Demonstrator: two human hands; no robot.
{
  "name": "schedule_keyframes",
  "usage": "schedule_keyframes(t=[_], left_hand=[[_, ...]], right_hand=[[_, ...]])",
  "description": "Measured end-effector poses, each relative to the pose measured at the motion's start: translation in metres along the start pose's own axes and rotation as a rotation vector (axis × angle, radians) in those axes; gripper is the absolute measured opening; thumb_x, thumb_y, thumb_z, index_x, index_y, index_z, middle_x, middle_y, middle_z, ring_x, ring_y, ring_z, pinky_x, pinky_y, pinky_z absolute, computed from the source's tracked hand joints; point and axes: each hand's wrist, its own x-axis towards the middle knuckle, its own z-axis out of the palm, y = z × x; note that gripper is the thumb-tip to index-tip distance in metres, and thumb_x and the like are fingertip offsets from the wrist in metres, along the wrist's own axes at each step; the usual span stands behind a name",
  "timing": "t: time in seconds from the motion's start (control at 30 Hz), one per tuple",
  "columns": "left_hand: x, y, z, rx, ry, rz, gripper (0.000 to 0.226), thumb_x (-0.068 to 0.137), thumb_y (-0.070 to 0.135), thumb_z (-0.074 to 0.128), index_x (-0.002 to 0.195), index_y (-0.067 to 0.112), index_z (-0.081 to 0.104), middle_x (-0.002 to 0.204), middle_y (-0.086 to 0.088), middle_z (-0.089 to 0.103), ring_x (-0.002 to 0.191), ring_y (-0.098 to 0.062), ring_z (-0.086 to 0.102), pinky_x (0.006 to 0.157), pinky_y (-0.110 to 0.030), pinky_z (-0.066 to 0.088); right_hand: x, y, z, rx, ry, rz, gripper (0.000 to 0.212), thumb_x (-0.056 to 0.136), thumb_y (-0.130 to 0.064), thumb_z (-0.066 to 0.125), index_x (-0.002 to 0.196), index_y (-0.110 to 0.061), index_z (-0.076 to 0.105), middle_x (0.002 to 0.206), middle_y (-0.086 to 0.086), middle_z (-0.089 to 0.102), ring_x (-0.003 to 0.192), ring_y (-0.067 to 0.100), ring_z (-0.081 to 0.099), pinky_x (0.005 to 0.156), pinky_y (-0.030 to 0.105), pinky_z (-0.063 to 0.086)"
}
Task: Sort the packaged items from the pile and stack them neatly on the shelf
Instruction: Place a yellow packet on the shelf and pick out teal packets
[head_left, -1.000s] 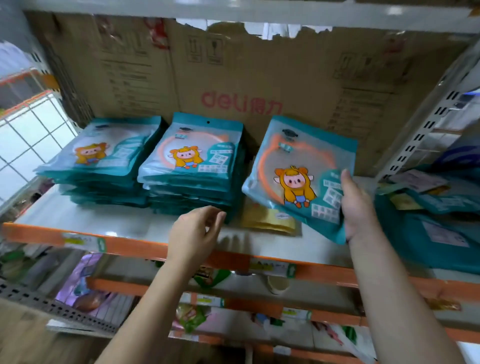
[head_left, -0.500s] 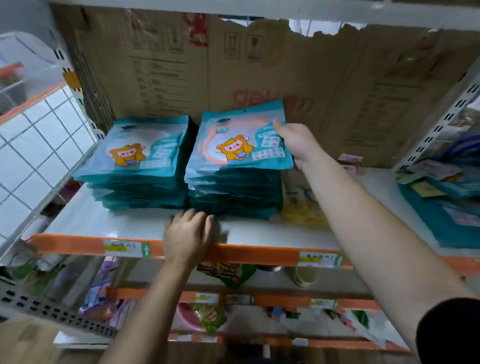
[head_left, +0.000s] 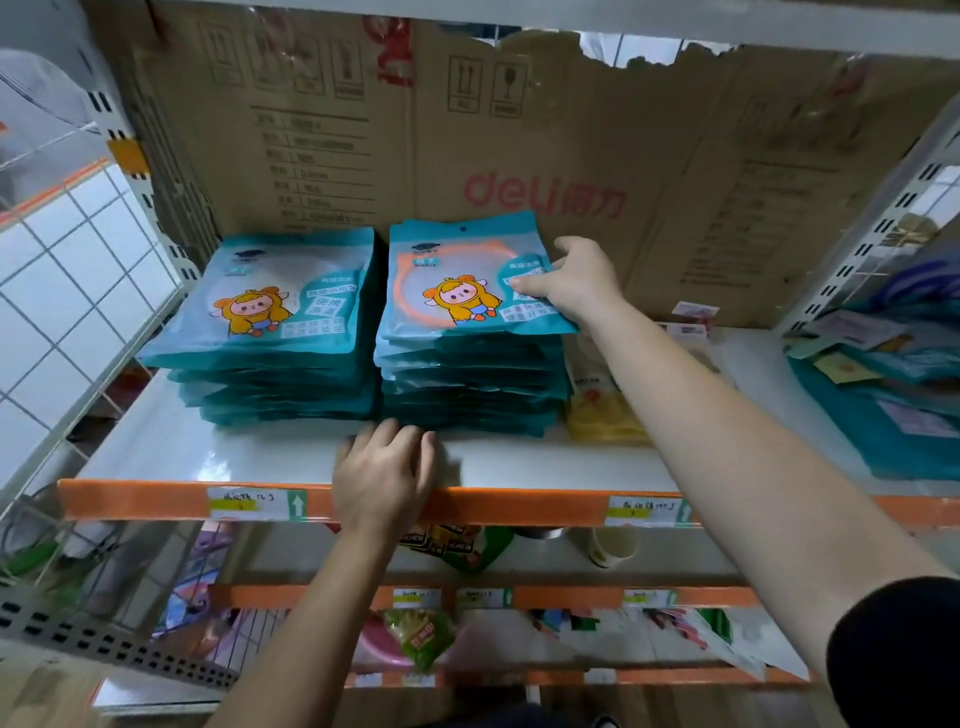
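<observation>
Two stacks of teal packets with a cartoon figure stand side by side on the white shelf (head_left: 218, 457). The left stack (head_left: 270, 332) has several packets. On the right stack (head_left: 467, 384) lies the top packet (head_left: 457, 280), with an orange ring showing through it. My right hand (head_left: 576, 278) holds that top packet at its right edge, thumb on top and fingers behind. My left hand (head_left: 384, 473) rests flat on the shelf's front edge, fingertips touching the foot of the right stack.
A yellow packet (head_left: 602, 415) lies just right of the right stack. A pile of teal packets (head_left: 883, 405) fills the shelf's far right. A cardboard sheet (head_left: 519, 145) backs the shelf. Lower shelves hold mixed goods and a cup (head_left: 613, 545). A wire grid (head_left: 67, 291) stands at left.
My right hand carried the packet from the right side onto the right stack and still holds its edge. My left hand dropped onto the shelf front, against the stack's base.
</observation>
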Motion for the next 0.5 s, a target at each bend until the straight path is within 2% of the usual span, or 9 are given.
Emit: schedule_keyframes(t=[0.1,0.23,0.3,0.5], left_hand=[[0.0,0.0,-0.001,-0.004,0.0,0.004,0.038,0.094,0.037,0.041,0.078,0.017,0.069,0.076,-0.003,0.065,0.071,-0.026,0.06,0.066,-0.034,0.042],[0.0,0.0,0.0,-0.014,-0.01,-0.005,0.039,0.095,0.037,0.041,0.08,0.016,0.07,0.078,-0.003,0.066,0.072,-0.026,0.06,0.067,-0.034,0.043],[-0.001,0.001,0.0,-0.016,-0.007,-0.007,0.04,0.095,0.037,0.04,0.08,0.016,0.071,0.078,-0.004,0.067,0.073,-0.027,0.061,0.068,-0.035,0.044],[0.0,0.0,0.0,-0.016,-0.01,-0.013,0.04,0.095,0.037,0.04,0.08,0.016,0.071,0.079,-0.004,0.066,0.073,-0.028,0.061,0.068,-0.035,0.044]], right_hand=[[-0.002,0.0,0.003,-0.009,0.061,-0.023,0.062,0.079,-0.022,0.081,0.131,-0.008,0.05,0.099,-0.003,0.052,0.087,0.013,0.06,0.065,0.023,0.051],[-0.002,0.0,0.009,-0.02,0.109,-0.021,0.061,0.079,-0.026,0.08,0.13,-0.009,0.05,0.12,0.004,0.06,0.084,0.009,0.056,0.057,0.017,0.045],[-0.003,0.001,0.011,-0.028,0.128,-0.029,0.061,0.08,-0.027,0.08,0.13,-0.009,0.05,0.124,0.006,0.06,0.083,0.008,0.053,0.053,0.015,0.042],[-0.001,0.004,0.014,-0.034,0.162,-0.048,0.06,0.079,-0.028,0.081,0.128,-0.011,0.052,0.122,0.005,0.062,0.088,0.011,0.059,0.063,0.02,0.048]])
